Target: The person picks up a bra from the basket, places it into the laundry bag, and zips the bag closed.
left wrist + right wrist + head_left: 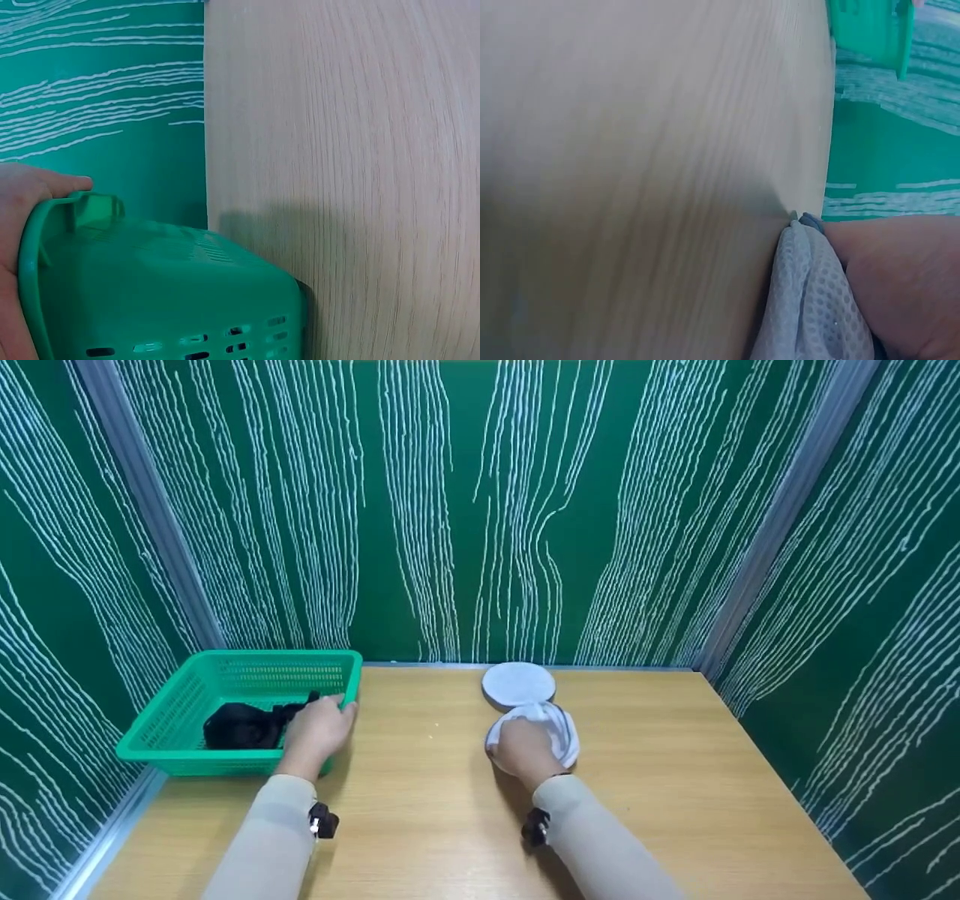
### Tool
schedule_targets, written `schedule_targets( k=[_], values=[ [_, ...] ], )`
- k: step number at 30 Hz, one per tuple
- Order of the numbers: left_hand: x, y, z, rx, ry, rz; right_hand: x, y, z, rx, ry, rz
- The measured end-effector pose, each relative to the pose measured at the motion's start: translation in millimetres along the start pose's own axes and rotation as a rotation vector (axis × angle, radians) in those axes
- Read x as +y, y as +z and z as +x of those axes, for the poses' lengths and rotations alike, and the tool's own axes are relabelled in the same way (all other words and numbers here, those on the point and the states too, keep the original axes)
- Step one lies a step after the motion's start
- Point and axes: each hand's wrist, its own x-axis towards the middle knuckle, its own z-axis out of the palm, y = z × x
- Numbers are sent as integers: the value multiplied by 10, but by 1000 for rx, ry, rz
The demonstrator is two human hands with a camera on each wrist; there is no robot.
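Observation:
My left hand [319, 731] grips the right rim of a green plastic basket [354, 664]. A dark, soft-looking black item [240, 727] lies inside it, partly behind that hand. In the left wrist view, the thumb and hand [19, 225] lie along the rim of the basket [150, 277]. My right hand [521, 746] holds a white mesh laundry bag [566, 727] with grey trim. Its round flat end [517, 684] lies on the table just behind. The right wrist view has the folded mesh of the bag [802, 300] against the hand [907, 285]; the fingertips are hidden.
The wooden table [420, 825] has its back edge against a green wall [465, 510] with white wavy lines. Similar panels close off both sides, with metal posts [787, 525] at the corners. The basket stands at the table's back left corner.

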Motion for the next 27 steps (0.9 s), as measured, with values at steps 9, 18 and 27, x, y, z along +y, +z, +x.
schedule_targets(
  k=[9,18,27],
  values=[
    [10,6,13,-9,3,-8,-265,80,-91,34,-72,-39],
    [1,-13,3,1,8,17,-470,124,-159,124,-138,-109],
    [18,3,6,-4,-12,7,-600,126,-159,21,-102,-40]
  ],
)
